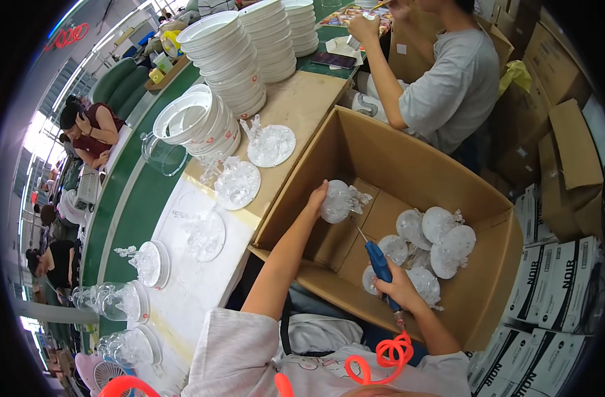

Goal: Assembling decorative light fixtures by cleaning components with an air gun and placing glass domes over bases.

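The left hand (318, 197) cups a clear plastic dome piece (337, 200) over the open cardboard box (408, 165), fingers curled round its rim to steady it. The right hand (400, 286) wraps a blue pen-like tool (380, 263) — tip angled toward the piece — above the finished domes (441, 241) piled inside.

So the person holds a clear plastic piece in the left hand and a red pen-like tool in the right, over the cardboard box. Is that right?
Nearly. The head view shows the tool in the right hand is blue; only its coiled cord is red-orange. The left hand does hold the clear plastic piece over the cardboard box.
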A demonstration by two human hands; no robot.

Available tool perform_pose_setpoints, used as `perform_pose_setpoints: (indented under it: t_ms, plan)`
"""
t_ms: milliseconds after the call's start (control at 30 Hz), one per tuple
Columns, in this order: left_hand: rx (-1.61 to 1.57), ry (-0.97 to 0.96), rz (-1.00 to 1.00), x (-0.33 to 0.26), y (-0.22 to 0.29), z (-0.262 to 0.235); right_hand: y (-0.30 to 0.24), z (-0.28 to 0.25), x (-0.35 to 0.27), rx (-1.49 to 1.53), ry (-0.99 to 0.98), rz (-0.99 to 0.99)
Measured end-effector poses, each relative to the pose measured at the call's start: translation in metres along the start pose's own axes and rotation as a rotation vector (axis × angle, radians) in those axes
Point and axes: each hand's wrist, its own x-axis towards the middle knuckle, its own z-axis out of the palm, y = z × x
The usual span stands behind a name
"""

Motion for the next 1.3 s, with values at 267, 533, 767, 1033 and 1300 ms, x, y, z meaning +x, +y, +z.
perform_pose_setpoints:
  t_ms: [267, 533, 767, 1033, 1300]
  plan:
    - [-0.117, -0.118, 0.004, 0.019, -0.017, -0.019, 0.006, 0.000, 0.001, -0.199, 0.028, 0.033]
    - [0.011, -0.052, 0.129, -0.035, 0.036, 0.021, -0.022, -0.006, -0.017, 0.453, -0.220, -0.029]
    - [-0.265, -0.152, 0.200, -0.172, 0.128, 0.014, -0.026, -0.024, -0.030, 0.756, -0.038, -0.365]
    - [-0.512, -0.434, 0.565, -0.360, 0.213, -0.130, -0.022, -0.021, -0.022, 0.725, -0.026, -0.332]
    - [-0.590, 0.558, 0.815, -0.318, 0.275, -0.247, -0.018, -0.019, -0.022, 0.687, -0.049, -0.304]
